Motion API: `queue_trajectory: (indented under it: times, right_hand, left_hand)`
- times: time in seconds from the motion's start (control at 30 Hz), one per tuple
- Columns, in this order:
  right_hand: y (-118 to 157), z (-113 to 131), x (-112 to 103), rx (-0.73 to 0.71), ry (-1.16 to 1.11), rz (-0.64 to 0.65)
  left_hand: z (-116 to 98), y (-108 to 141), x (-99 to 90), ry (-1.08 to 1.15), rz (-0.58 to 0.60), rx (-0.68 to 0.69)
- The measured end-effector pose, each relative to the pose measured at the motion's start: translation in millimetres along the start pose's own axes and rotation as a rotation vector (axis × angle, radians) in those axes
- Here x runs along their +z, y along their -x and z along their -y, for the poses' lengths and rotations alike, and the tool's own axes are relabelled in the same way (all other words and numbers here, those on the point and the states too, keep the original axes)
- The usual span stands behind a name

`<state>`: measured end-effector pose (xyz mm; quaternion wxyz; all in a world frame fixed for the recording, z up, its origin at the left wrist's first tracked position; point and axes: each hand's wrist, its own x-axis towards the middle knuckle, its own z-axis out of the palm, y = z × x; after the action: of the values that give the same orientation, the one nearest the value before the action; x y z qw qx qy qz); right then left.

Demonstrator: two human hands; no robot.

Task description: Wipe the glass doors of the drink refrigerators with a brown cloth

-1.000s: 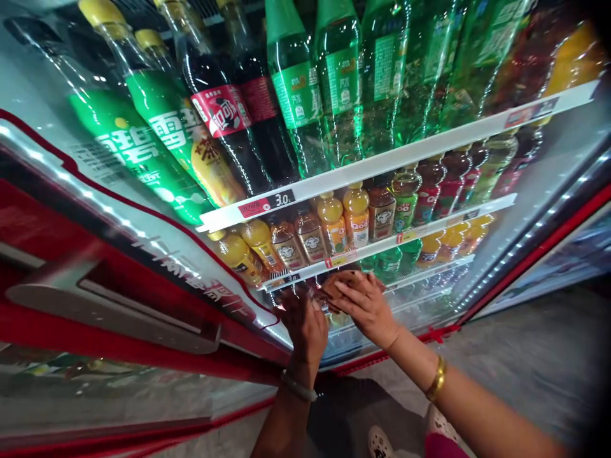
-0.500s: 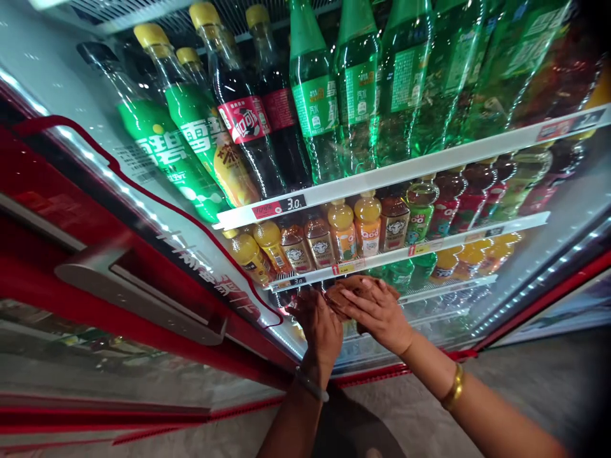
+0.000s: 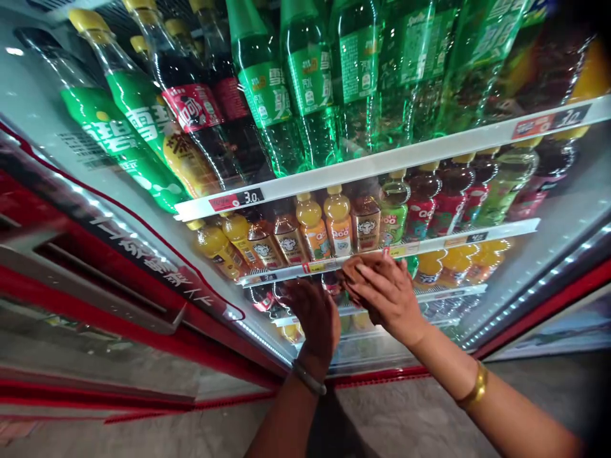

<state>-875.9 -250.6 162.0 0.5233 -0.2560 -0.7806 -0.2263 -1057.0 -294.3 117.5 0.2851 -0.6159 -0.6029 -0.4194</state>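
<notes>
My right hand (image 3: 395, 299) is closed on a crumpled brown cloth (image 3: 352, 272), at the front edge of a white shelf (image 3: 432, 245) in the lit drinks fridge. The cloth bunches out past the fingertips and covers a bit of the price strip. To its left, my left hand (image 3: 316, 321) is raised in front of the lower bottles, its fingers apart and dark against the light; nothing shows in it. Small juice bottles (image 3: 312, 232) and brown-labelled bottles (image 3: 289, 242) stand on the shelf just above both hands.
Large green soda bottles (image 3: 310, 83) and cola bottles (image 3: 191, 105) fill the upper shelf (image 3: 305, 178). Lower shelves hold orange drinks (image 3: 456, 264). On the left stands the red fridge door with its grey handle (image 3: 162, 318). Below lies a grey floor (image 3: 405, 420).
The view has shifted, so the shelves sit further left. My right hand has moved right along the shelf edge with the cloth. My left hand has come away from the cloth, its fingers opening.
</notes>
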Motion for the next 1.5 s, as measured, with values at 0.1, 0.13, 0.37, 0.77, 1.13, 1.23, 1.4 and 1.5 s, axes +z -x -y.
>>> queue_trajectory:
  times: [0.1,0.13,0.37,0.77,1.13,1.23,1.4,1.5]
  right_hand:
    - [-14.6,-8.5,-1.7,0.051,-0.008,-0.050]
    - [-16.9,-7.6,-0.1,0.044,-0.014,-0.061]
    - [16.6,-31.4,-15.2,-0.109,-0.046,0.022]
    - [28.5,-65.1,-39.1,-0.103,-0.003,-0.020]
    - [35.1,-99.9,-56.7,-0.019,-0.007,-0.101]
    - [41.4,-126.8,-76.2,-0.107,0.032,-0.015]
    - [38.8,-145.4,-84.3,-0.095,0.036,-0.053]
    - [50.8,-149.9,-86.8,-0.196,-0.017,0.032]
  left_hand:
    - [-19.1,-9.5,6.9,-0.055,-0.051,0.143]
    - [-23.8,-11.7,9.9,-0.065,-0.051,0.180]
    - [-35.0,-13.6,17.9,-0.081,-0.010,0.301]
    - [-92.6,-45.1,27.5,0.027,-0.137,0.259]
    - [-147.5,-47.6,47.2,0.055,-0.143,0.267]
    - [-155.1,-51.5,50.8,0.007,-0.091,0.316]
    - [-163.2,-57.6,64.9,-0.184,-0.212,0.277]
    - [-165.8,-60.1,72.3,-0.266,-0.244,0.260]
